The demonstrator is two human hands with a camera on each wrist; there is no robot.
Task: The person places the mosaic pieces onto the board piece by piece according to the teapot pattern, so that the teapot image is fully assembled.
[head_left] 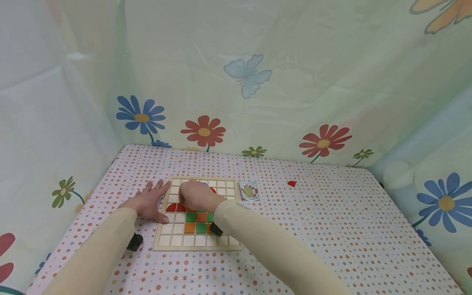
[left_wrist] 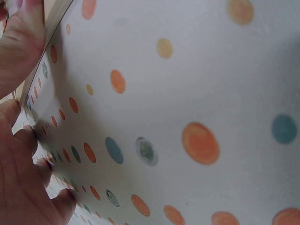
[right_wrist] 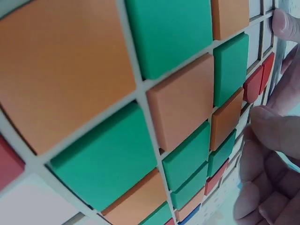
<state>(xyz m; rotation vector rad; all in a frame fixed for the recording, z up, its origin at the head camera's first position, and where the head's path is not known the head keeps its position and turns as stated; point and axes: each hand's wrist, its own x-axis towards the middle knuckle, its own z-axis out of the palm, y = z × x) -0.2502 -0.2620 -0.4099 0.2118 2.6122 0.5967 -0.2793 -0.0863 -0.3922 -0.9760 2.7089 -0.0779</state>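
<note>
A wooden grid board point(head_left: 197, 248) lies on the table, with green tiles point(right_wrist: 168, 37) and orange tiles point(right_wrist: 61, 65) in its middle cells. Red rounded pieces point(head_left: 176, 207) sit at its left side. My left hand point(head_left: 149, 201) is spread along the left edge, the thumb over the board's frame and the other fingers on the tablecloth. Over the upper left cells is my right hand point(head_left: 197, 196), fingers curled and thumb point(right_wrist: 267, 117) close to the grid beside the red pieces. I cannot tell whether a piece is between its fingertips.
A small card point(head_left: 250, 191) printed with a coloured grid pattern lies just right of the board. Farther right, a red quarter-round piece point(head_left: 292, 183) lies on the dotted tablecloth point(head_left: 332, 229). A flowered curtain point(head_left: 254, 110) hangs behind the table and at both sides.
</note>
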